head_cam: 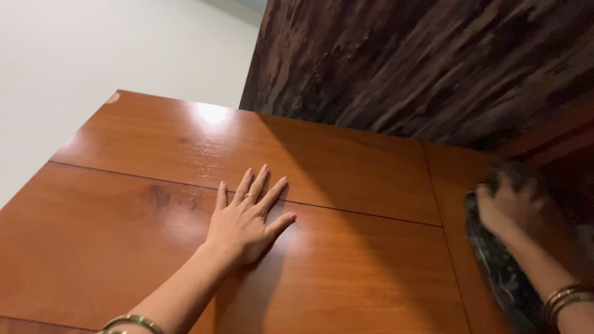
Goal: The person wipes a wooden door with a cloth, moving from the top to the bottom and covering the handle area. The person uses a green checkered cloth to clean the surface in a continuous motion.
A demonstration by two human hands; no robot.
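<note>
Pressing hand: left hand [242,224], fingers spread flat on wooden panel [346,272].
Gripping hand: right hand [504,207], fingers closed around dark cloth [501,272] at panel's edge.

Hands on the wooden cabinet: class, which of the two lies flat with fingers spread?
The left hand, pressed palm-down on the glossy wooden panel with a ring showing. The right hand is instead curled around a dark cloth at the cabinet's right edge.

Dark mottled cloth [502,272], bunched, pressed against glossy reddish-brown wooden cabinet panel [346,272], at its right edge
</note>
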